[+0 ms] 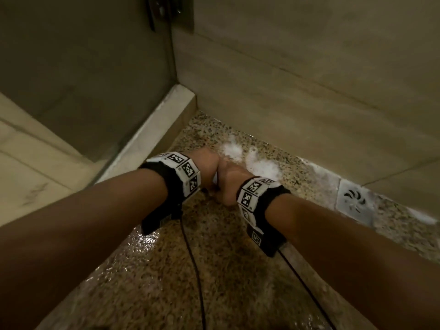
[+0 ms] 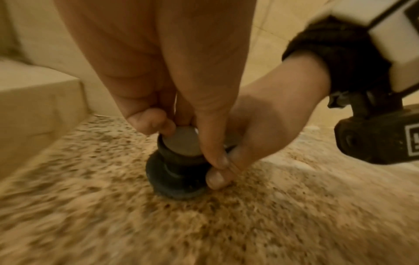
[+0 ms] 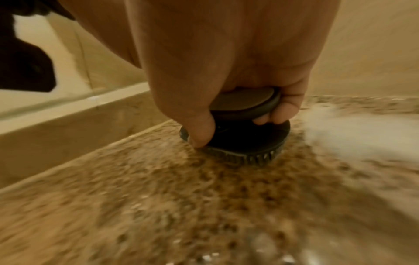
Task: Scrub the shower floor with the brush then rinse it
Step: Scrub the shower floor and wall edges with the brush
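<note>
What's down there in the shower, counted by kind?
Hands: 2, left hand and right hand, both gripping the brush
Brush: 1
Floor drain: 1
Foam patch: 1
Wrist cameras: 2
Total: 7

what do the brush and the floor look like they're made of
Brush: likely dark matte plastic, a smooth round knob over a disc with stiff bristles. Floor: speckled brown stone, perhaps granite or terrazzo, polished and glossy where wet, with white foam on it.

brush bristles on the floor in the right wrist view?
Yes: the round brush sits bristles-down on the speckled shower floor, with the right hand gripping its knob from above.
</note>
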`<state>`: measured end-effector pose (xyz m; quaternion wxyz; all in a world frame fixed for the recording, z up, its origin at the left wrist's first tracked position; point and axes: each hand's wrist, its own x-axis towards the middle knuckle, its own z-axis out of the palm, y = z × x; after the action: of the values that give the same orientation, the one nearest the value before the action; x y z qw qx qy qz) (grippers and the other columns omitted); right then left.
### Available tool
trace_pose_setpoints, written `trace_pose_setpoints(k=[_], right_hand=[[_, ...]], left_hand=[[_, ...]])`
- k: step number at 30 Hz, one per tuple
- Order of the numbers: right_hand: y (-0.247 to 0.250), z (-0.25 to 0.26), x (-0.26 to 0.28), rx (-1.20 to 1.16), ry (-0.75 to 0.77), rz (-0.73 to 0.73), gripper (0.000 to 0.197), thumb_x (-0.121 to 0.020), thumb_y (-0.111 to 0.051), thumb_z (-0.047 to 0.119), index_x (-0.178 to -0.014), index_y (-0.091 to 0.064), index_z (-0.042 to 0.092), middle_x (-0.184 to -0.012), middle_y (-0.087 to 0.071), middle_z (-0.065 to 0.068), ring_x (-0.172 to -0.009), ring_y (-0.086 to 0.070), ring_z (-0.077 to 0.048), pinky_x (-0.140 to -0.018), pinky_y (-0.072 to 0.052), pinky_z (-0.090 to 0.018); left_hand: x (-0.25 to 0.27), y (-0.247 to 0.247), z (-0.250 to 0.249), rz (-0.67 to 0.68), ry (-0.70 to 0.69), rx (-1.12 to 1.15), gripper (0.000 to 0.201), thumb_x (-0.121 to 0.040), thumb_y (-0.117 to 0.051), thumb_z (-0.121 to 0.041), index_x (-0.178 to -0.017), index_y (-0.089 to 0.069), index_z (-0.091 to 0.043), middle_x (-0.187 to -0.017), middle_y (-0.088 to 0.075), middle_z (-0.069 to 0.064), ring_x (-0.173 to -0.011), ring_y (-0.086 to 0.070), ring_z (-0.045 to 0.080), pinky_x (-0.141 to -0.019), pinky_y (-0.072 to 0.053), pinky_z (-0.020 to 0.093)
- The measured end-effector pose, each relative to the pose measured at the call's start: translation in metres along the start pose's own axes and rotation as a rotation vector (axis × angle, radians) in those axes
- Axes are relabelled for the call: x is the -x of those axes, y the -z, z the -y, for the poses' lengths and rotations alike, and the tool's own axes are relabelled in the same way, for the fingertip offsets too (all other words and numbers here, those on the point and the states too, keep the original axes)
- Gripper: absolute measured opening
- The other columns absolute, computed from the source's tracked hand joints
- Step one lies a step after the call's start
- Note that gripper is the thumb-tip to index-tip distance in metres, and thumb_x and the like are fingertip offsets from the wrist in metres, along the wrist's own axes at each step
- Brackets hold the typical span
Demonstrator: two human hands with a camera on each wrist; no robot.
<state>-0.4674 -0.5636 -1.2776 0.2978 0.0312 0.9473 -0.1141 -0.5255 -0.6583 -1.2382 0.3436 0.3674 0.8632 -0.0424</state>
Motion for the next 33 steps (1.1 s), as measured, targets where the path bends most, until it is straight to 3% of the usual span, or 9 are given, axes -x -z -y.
trace_pose_setpoints(k=[4, 7, 10, 15, 20, 24, 27, 29, 33], right_hand=[[-0.015, 0.029, 0.02, 0.138, 0.253, 0.118, 0.027, -0.095, -0.05, 0.037, -0.093, -0.063, 0.013, -0.084, -0.061, -0.008, -0.081, -0.061, -0.028, -0.079, -0.054, -0.037], [-0.024, 0.04, 0.036, 0.106, 0.368, 0.05, 0.033, -0.096, -0.048, 0.032, -0.106, -0.066, 0.006, -0.097, -0.065, -0.014, -0.086, -0.06, -0.03, -0.074, -0.04, -0.028], [-0.007, 0.048, 0.017, -0.02, 0.213, -0.07, 0.019, -0.093, -0.056, 0.031, -0.081, -0.057, 0.016, -0.072, -0.047, -0.002, -0.066, -0.047, -0.023, -0.068, -0.037, -0.03], [0.012, 0.06, -0.019, -0.027, 0.127, -0.117, 0.041, -0.092, -0.06, 0.031, -0.128, -0.056, 0.012, -0.125, -0.056, -0.013, -0.118, -0.052, -0.031, -0.096, -0.042, -0.033], [-0.03, 0.075, 0.0, 0.113, 0.358, -0.06, 0.036, -0.092, -0.058, 0.038, -0.122, -0.059, 0.018, -0.122, -0.062, -0.006, -0.113, -0.059, -0.026, -0.091, -0.046, -0.031], [-0.002, 0.077, -0.049, 0.046, 0.224, -0.233, 0.032, -0.095, -0.055, 0.033, -0.123, -0.062, 0.02, -0.127, -0.06, -0.006, -0.119, -0.055, -0.025, -0.097, -0.043, -0.031], [-0.015, 0.089, -0.034, 0.172, 0.304, -0.051, 0.038, -0.103, -0.04, 0.029, -0.136, -0.054, 0.017, -0.141, -0.051, -0.006, -0.128, -0.048, -0.024, -0.105, -0.037, -0.032], [-0.036, 0.087, -0.011, 0.263, 0.39, 0.031, 0.036, -0.099, -0.048, 0.031, -0.129, -0.058, 0.015, -0.131, -0.058, -0.009, -0.12, -0.055, -0.027, -0.097, -0.045, -0.035], [-0.021, 0.091, -0.031, 0.223, 0.369, -0.182, 0.038, -0.098, -0.044, 0.036, -0.13, -0.059, 0.02, -0.132, -0.058, -0.007, -0.121, -0.055, -0.028, -0.099, -0.043, -0.034]], left_hand=[[0.031, -0.011, 0.006, 0.108, 0.003, -0.168, 0.036, -0.07, -0.079, -0.044, -0.093, -0.072, -0.019, -0.081, -0.064, 0.0, -0.074, -0.059, 0.017, -0.072, -0.047, 0.025], [0.046, -0.029, 0.011, 0.142, 0.01, -0.24, 0.039, -0.077, -0.071, -0.049, -0.1, -0.069, -0.018, -0.095, -0.069, 0.004, -0.091, -0.065, 0.022, -0.075, -0.046, 0.025], [0.046, -0.016, 0.028, 0.015, 0.038, -0.112, 0.03, -0.078, -0.07, -0.042, -0.094, -0.07, -0.017, -0.087, -0.068, 0.004, -0.079, -0.063, 0.021, -0.07, -0.046, 0.026], [0.035, 0.009, 0.044, -0.121, 0.044, -0.161, 0.021, -0.088, -0.057, -0.024, -0.102, -0.067, -0.011, -0.103, -0.067, 0.011, -0.096, -0.064, 0.029, -0.077, -0.047, 0.031], [0.056, -0.014, 0.041, 0.0, 0.072, -0.291, 0.024, -0.092, -0.05, -0.022, -0.108, -0.065, -0.011, -0.11, -0.065, 0.009, -0.104, -0.062, 0.027, -0.075, -0.045, 0.029], [0.042, 0.014, 0.059, -0.131, 0.14, -0.266, 0.022, -0.091, -0.054, -0.019, -0.106, -0.067, -0.01, -0.106, -0.067, 0.011, -0.099, -0.064, 0.029, -0.072, -0.045, 0.03], [0.05, 0.0, 0.05, -0.057, 0.119, -0.287, 0.023, -0.093, -0.051, -0.017, -0.107, -0.066, -0.009, -0.106, -0.067, 0.01, -0.099, -0.065, 0.027, -0.076, -0.047, 0.031], [0.06, -0.017, 0.047, 0.056, 0.112, -0.28, 0.024, -0.091, -0.056, -0.022, -0.11, -0.065, -0.011, -0.106, -0.066, 0.008, -0.101, -0.064, 0.025, -0.076, -0.046, 0.028], [0.05, -0.001, 0.059, -0.021, 0.248, -0.216, 0.024, -0.087, -0.061, -0.024, -0.107, -0.068, -0.012, -0.098, -0.068, 0.007, -0.095, -0.066, 0.026, -0.07, -0.047, 0.029]])
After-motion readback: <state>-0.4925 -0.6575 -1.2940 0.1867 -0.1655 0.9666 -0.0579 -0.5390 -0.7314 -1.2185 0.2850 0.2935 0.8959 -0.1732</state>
